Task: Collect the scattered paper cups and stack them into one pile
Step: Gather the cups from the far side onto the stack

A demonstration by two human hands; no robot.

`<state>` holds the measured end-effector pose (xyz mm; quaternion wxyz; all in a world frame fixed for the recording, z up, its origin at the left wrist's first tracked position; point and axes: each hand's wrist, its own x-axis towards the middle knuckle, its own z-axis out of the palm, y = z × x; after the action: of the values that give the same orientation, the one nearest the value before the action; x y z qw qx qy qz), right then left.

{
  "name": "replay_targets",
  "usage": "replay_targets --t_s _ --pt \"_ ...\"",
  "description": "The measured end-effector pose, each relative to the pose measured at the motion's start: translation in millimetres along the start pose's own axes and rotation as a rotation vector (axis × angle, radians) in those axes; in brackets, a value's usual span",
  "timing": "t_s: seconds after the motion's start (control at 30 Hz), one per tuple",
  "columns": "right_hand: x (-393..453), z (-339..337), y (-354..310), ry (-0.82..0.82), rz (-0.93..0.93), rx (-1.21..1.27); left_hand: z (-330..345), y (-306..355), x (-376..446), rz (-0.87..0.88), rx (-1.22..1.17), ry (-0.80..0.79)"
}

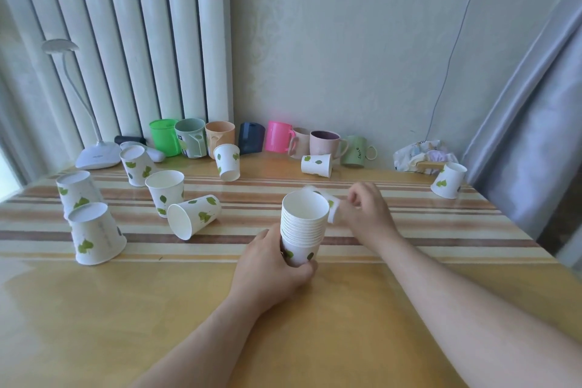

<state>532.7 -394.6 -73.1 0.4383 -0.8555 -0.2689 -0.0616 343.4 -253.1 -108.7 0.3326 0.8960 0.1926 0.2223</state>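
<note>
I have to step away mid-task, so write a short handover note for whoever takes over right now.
Left hand grips the base of the stack of paper cups, upright on the table.
Right hand holds a blurred cup at the stack's rim, not yet nested.
Done: many cups stacked.
Left: eight loose cups, six to the left and back, one at back centre, one far right. Leave the mugs.

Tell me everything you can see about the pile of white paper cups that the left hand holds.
The pile of white paper cups is about ten nested cups, mouths up, with green leaf prints on the lowest one. It stands nearly upright above the striped wooden table. The left hand grips its base; the right hand holds a blurred cup at its rim.
</note>
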Motion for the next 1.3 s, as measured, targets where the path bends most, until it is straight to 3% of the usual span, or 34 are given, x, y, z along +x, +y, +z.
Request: replay_targets --t_s 0.07,0.17,0.23,0.37,0.57,0.7,0.8,0.9,1.0,1.13,1.3 --pt "-4 -11 2 0.042 0.126 0.174 -2 2 -1 -0.01 -0.003 -0.013" --pt "-3 -13 -4 -0.111 0.263 0.194 -4 4 -3 -0.014 -0.005 -0.017" --pt "-3 -8 -12 -0.232 0.216 -0.018 -5 7 -3 -0.017 0.003 -0.014" --pt "0 12 -22 -0.39 -0.07 -0.552 -5 9 -6 -0.012 0.017 0.004" --pt "-5 24 -24 -0.252 -0.062 -0.51 -7 9 -8 -0.023 0.01 -0.004" --pt "-8 4 -21 -0.297 0.094 -0.479 -7 8 -7 -0.035 0.013 -0.011" --pt "-13 -13 -10 -0.23 0.268 -0.204 -7 8 -7 -0.038 0.019 -0.02" --pt "-17 -25 -9 -0.079 0.47 0.453 -7 9 -8 -0.041 0.015 -0.024" --pt "-17 -39 -38 -0.079 0.424 0.894 -8 9 -8 -0.038 0.024 -0.025" --pt "-24 -42 -82 -0.31 0.137 0.989 -8 11 -8 -0.025 0.035 -0.017" --pt "-33 -18 -90 -0.402 0.046 0.708 -9 10 -9 -0.016 0.031 -0.002"
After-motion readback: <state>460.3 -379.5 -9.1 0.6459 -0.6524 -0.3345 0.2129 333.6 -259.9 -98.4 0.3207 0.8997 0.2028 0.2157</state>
